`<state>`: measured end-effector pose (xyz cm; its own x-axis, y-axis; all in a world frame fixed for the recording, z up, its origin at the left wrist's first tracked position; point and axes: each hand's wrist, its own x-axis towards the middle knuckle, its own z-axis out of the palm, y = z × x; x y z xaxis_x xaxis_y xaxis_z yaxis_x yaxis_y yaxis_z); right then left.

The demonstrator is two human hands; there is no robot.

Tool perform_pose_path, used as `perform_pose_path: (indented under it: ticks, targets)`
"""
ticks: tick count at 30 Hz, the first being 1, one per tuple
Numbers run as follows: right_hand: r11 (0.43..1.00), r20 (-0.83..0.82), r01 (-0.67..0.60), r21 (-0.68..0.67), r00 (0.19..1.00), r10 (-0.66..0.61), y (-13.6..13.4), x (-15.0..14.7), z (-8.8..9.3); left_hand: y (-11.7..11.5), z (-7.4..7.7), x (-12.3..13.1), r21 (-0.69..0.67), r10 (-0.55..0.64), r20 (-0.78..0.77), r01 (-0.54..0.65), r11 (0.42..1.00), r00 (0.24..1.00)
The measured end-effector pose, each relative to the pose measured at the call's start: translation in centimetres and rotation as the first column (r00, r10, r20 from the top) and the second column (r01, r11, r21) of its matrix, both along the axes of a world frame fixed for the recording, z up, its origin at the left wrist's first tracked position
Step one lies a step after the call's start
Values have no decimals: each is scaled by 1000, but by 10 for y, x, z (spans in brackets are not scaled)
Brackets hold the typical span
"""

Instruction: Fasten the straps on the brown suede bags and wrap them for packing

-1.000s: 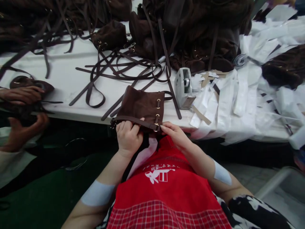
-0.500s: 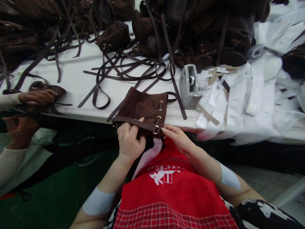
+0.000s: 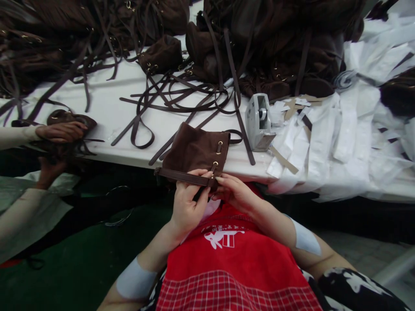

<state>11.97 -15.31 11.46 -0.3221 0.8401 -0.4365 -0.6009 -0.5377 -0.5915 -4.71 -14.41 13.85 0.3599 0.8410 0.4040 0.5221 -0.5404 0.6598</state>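
A small brown drawstring bag (image 3: 194,149) lies on its side at the table's front edge, its row of gold eyelets facing right. A flat brown strap (image 3: 184,177) runs along its near side. My left hand (image 3: 191,205) pinches the strap close to its right end, fingers over it and thumb below. At the bag's near right corner, my right hand (image 3: 236,190) has its thumb and fingers closed on the edge by the lowest eyelet. Exactly what lies between the right fingertips is partly hidden.
A grey tape dispenser (image 3: 259,123) stands right of the bag, beside white wrapping strips (image 3: 320,147). Loose brown straps (image 3: 181,103) lie behind it, with piled brown bags (image 3: 275,47) at the back. At left, a co-worker's hand (image 3: 63,131) rests on another bag.
My left hand has slid right along the strap toward the bag's corner, near my right hand. The bag sits slightly lower in view. The co-worker's lower hand has moved right.
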Motion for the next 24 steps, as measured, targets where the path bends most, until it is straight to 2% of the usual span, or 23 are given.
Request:
perform_pose_path:
  ticks: [4, 7, 10, 14, 17, 24]
  targets:
    - [999, -34, 5, -37, 999, -6, -2, -9, 0, -14, 7, -5, 40, -95, 54, 93, 995, 994]
    - [998, -33, 0, -65, 999, -2, -2, -16, 4, -28, 12, -8, 158, -154, -27, 156, 975, 988]
    - [996, -48, 10, -87, 999, -15, 2, -21, 10, -38, 10, -11, 277, -211, -134, 242, 930, 968]
    - [994, -68, 33, -100, 997, -40, 6, -27, 18, -45, 3, -15, 267, -336, -209, 384, 884, 918]
    - [992, -60, -13, -129, 998, 5, 8, -30, 23, -46, 2, -19, 266, -331, -204, 378, 887, 921]
    - [988, -62, -9, -153, 998, 0, 9, -33, 30, -44, 6, -20, 269, -289, -186, 332, 904, 939]
